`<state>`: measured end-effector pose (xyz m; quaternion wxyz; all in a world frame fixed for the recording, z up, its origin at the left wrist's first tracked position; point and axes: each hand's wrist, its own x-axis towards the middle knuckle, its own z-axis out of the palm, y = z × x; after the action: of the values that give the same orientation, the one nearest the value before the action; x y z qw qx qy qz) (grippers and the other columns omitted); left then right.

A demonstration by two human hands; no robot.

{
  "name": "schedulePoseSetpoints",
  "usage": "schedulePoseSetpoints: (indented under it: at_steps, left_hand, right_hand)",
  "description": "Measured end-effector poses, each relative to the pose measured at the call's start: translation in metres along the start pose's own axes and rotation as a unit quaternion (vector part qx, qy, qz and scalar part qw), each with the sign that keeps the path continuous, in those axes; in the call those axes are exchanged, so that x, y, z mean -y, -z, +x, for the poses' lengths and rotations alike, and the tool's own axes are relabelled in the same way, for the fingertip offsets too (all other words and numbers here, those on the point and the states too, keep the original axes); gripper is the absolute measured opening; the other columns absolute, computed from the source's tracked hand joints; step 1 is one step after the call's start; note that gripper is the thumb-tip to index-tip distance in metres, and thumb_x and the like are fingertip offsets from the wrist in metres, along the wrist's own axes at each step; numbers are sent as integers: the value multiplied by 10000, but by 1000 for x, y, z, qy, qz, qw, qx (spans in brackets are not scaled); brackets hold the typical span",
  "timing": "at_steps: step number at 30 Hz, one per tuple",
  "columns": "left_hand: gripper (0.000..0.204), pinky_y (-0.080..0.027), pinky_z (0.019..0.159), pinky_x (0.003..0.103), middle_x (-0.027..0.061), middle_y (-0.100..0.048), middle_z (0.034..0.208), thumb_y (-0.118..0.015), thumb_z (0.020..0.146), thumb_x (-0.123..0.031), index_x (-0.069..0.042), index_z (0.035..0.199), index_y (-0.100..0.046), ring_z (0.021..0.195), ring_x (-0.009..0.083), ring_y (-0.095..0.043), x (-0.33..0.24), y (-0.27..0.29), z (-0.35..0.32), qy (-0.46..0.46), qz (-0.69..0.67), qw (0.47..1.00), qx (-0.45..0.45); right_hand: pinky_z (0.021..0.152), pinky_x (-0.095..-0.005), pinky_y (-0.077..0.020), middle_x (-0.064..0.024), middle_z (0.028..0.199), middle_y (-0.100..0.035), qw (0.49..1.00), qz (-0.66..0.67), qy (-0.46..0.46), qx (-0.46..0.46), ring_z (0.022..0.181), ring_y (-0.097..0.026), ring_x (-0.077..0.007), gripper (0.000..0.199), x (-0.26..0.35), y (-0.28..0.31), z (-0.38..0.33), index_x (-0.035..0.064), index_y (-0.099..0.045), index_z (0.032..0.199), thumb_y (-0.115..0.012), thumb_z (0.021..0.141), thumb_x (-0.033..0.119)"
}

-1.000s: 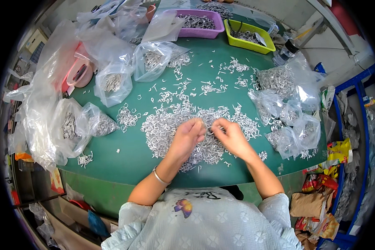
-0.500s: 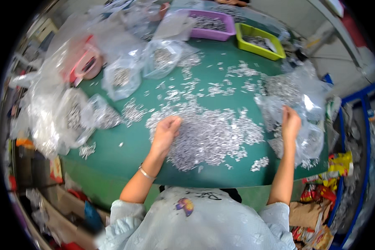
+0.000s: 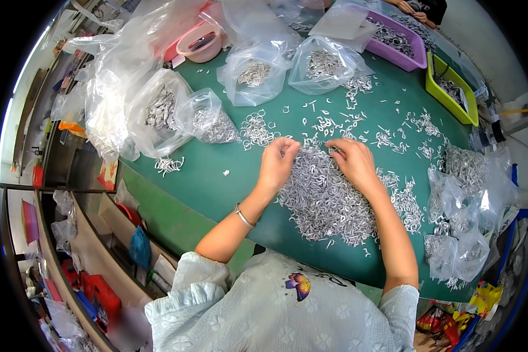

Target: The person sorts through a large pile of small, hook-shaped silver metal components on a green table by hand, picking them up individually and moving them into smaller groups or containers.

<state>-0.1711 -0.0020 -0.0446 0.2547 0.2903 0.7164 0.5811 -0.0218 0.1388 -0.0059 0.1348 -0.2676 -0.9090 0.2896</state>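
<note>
A wide heap of small silvery metal pieces (image 3: 328,202) lies on the green table. Over the far left edge of the heap, my left hand (image 3: 278,159) is closed, its thumb and fingertips pinched together. What sits in that pinch is too small to make out. Close by on the right, my right hand (image 3: 355,161) bends over the heap with thumb and forefinger together on a small metal piece (image 3: 334,149), whose exact kind I cannot tell. The fingertips of both hands are a short gap apart. A metal bangle circles my left wrist.
Clear plastic bags of metal parts (image 3: 208,120) stand at left and back, with more bags (image 3: 460,217) at right. A pink bowl (image 3: 199,44), a purple basin (image 3: 413,50) and a yellow-green basin (image 3: 449,102) sit farther off. Another person's hands (image 3: 413,12) show at the far edge.
My right hand has come from the bags on the right to the heap, beside my left hand. The whole view has turned, shifting the table's contents across the picture.
</note>
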Motion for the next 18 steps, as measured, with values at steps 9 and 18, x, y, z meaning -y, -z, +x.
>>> schedulePoseSetpoints:
  at_steps: [9,18]
  left_hand:
    - [229,-373,517,236,-28,-553,635,-673,910,-191,29,850,-654,593,32,-446,4,7,17,24,-39,999,-15]
    - [244,-370,504,229,-24,-534,613,-680,903,-222,10,827,-664,559,39,-439,-23,3,60,-16,-50,999,-2]
  right_hand:
    - [662,-438,-521,-136,851,-647,960,-191,194,67,797,-651,-328,44,-20,-23,39,26,-580,839,-576,836,71]
    - [487,-328,-393,-61,604,-552,981,182,-42,58,515,-535,-219,130,-22,4,41,12,-603,894,-623,902,140]
